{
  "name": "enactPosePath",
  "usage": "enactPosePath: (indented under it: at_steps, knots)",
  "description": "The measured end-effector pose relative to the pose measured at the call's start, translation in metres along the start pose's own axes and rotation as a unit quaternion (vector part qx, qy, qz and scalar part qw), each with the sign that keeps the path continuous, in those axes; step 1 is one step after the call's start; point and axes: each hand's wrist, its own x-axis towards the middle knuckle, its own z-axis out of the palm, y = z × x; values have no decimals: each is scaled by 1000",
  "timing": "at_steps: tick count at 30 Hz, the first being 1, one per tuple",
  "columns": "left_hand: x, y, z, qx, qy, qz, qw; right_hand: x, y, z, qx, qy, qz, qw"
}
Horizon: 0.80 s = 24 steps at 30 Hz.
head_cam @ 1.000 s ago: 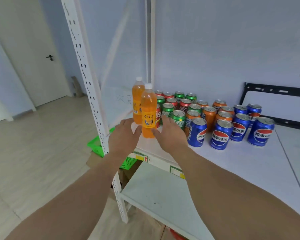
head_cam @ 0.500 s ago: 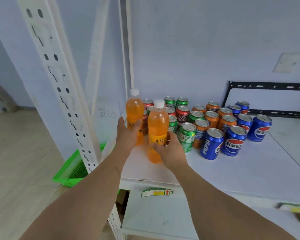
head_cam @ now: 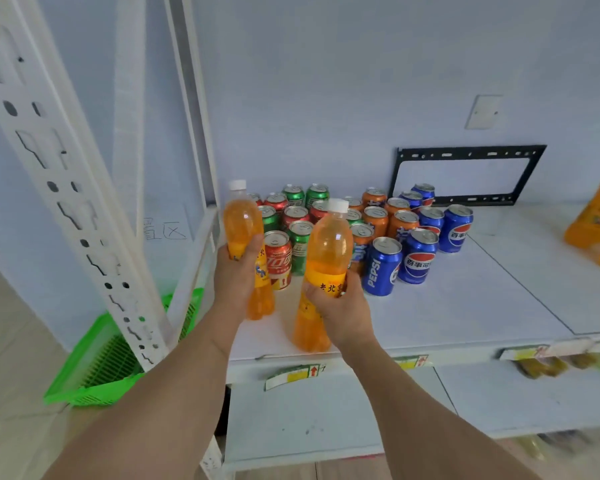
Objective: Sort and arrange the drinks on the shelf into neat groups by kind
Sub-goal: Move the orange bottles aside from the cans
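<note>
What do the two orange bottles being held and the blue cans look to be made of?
The left bottle and right bottle look like clear glossy plastic: the orange drink shows through, under white screw caps. The blue cans look like printed metal, likely aluminium, judging by their shiny silver tops with pull tabs.

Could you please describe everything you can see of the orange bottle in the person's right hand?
The orange bottle is clear plastic, filled with orange drink, with a white screw cap and a yellow label bearing dark characters. It tilts slightly, cap leaning right. The right hand grips it around the label, fingers curled round it. Its base appears just above the front of the white shelf; whether they touch is unclear. It is in front of the cans.
</note>
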Motion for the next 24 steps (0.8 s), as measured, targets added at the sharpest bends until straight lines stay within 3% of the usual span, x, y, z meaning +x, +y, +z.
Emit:
enactPosePath:
  at_steps: [6, 13, 24]
  knots:
    - [-75, 10, 53, -27, -86, -19, 996, -42, 25, -79, 45, 51, 30, 997]
    - [-174, 27, 159, -73, -183, -95, 976, -75, 57, -211, 48, 67, 49, 995]
    - [-302, 33, 352, -29, -244, -135, 960, -77, 103, -424, 5, 113, 46, 993]
